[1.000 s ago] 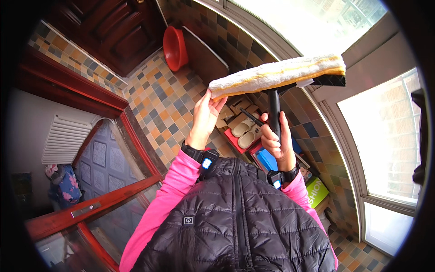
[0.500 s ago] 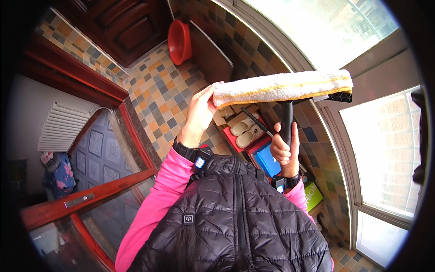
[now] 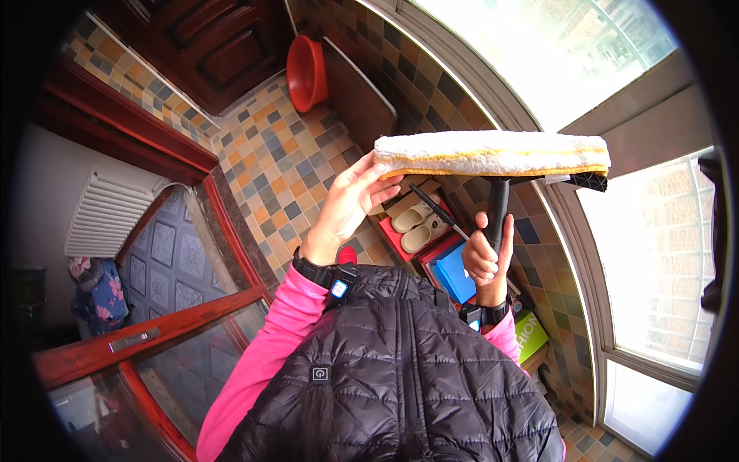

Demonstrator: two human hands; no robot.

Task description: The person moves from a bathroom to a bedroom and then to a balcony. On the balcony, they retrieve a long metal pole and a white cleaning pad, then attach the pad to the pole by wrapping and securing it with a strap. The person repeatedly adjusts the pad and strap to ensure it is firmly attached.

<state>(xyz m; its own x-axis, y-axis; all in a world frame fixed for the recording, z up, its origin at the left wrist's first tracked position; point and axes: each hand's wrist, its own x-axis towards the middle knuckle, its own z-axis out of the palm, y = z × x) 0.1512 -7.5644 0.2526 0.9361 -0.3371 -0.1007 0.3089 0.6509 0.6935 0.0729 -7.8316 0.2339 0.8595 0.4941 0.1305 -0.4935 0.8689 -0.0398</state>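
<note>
A window washer with a long white fluffy cover (image 3: 493,152), edged and striped in yellow, is held up in front of me, roughly level. My right hand (image 3: 489,258) is wrapped round its black handle (image 3: 498,212), the thumb upright along it. My left hand (image 3: 350,199) is at the cover's left end, its fingertips against the end and partly hidden by it. Black frame plastic shows at the cover's right end. A thin dark rod (image 3: 439,206) slants down toward my right hand; whether I hold it, I cannot tell.
Tall windows (image 3: 647,254) line the right side. Below the washer are cream clogs (image 3: 416,227) in a red box and a blue folder (image 3: 454,275). A red basin (image 3: 306,75) leans by the far wall. A red-framed glass door (image 3: 192,339) stands at left.
The washer has shifted slightly right and down, and its cover is now more level. My left hand has followed it, with more of its fingers showing below the cover's end.
</note>
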